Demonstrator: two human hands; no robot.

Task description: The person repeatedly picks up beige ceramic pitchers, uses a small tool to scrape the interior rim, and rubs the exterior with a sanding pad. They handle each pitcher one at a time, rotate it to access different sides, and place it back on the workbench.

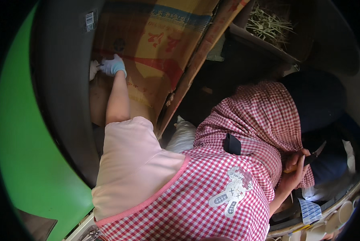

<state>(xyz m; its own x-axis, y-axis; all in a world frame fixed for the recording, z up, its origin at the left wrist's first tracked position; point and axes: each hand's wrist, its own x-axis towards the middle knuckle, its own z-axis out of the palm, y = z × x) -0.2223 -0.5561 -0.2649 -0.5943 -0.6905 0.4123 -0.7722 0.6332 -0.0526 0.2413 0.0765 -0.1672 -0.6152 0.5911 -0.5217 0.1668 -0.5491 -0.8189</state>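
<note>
The small knife [314, 156] is projecting beside the checked apron [212, 172] at the person's right, its dark handle being enclosed by the curled fingers of the bare right hand [295, 165]; it is presumably proving light, stiff and sharp, the handle offering the only safe hold. Farther out, the gloved left hand [113, 65] is resting near the printed cardboard [151, 44], its bent fingers meeting a pale, seemingly soft item [94, 70], though the view is not revealing whether they are pinching it.
</note>
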